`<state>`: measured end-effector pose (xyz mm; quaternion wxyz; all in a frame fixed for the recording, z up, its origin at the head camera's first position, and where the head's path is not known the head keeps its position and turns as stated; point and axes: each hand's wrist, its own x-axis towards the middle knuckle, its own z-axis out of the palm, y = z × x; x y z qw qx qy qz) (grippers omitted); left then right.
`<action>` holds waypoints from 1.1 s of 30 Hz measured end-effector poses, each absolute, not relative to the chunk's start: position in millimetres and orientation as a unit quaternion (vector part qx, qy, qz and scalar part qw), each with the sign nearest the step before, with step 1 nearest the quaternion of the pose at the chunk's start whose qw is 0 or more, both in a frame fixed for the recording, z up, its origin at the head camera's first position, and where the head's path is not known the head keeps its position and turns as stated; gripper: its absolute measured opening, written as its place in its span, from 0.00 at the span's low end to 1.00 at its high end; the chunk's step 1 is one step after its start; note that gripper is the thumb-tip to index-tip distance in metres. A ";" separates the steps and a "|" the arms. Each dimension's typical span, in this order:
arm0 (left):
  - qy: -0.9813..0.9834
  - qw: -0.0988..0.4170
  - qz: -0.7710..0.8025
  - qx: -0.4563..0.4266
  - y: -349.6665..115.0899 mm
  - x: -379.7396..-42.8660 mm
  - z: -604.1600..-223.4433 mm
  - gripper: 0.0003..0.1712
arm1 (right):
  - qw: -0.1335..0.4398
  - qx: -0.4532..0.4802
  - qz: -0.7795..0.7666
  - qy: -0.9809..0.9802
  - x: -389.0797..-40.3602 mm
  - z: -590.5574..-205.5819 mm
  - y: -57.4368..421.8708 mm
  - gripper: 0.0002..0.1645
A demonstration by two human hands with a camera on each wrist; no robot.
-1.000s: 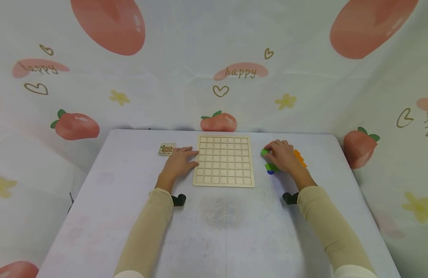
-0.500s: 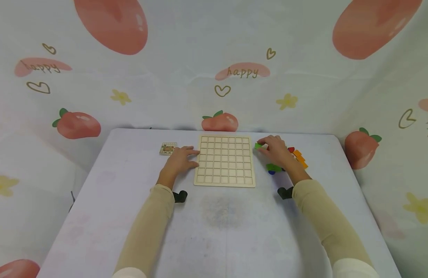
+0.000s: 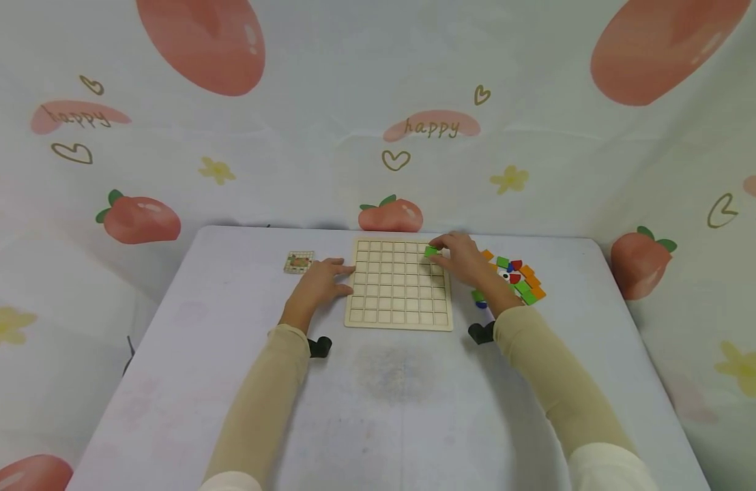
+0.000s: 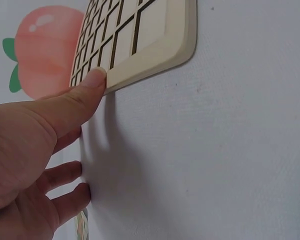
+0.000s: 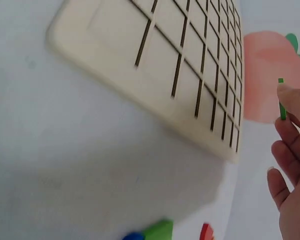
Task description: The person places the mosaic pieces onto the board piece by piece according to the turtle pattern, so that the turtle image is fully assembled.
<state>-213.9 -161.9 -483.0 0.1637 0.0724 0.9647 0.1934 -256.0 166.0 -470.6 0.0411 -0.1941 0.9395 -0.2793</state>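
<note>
A pale wooden board [image 3: 398,286] marked with a grid of square recesses lies at the back middle of the table. My right hand [image 3: 465,260] pinches a small green tile [image 3: 431,251] over the board's far right corner. Seen edge-on in the right wrist view, the thin tile [image 5: 282,106] sits between thumb and fingertips. At the board's left side rests my left hand [image 3: 317,286], fingers spread and relaxed. In the left wrist view its thumb [image 4: 94,79] touches the board's edge, while other fingers reach down beside it.
To the right of the board lies a loose pile of green, orange, red and blue pieces [image 3: 523,289], partly behind the right forearm. A small printed card [image 3: 299,262] with a grid picture lies beyond the left hand. A patterned cloth [image 3: 329,157] hangs behind the table.
My right hand has lifted a green tile from the pile and carried it left to above the board's far right corner. The left hand has stayed at the board's left edge.
</note>
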 end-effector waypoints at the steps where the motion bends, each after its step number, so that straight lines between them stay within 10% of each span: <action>1: 0.965 0.165 0.192 0.075 -162.2 -213.7 -482.9 0.36 | 0.045 -0.194 -0.282 0.939 -256.0 -469.1 163.2 0.22; 33: 0.964 0.144 0.196 0.110 -168.7 -208.1 -484.9 0.34 | 0.086 -0.231 -0.334 0.910 -271.3 -479.6 76.7 0.19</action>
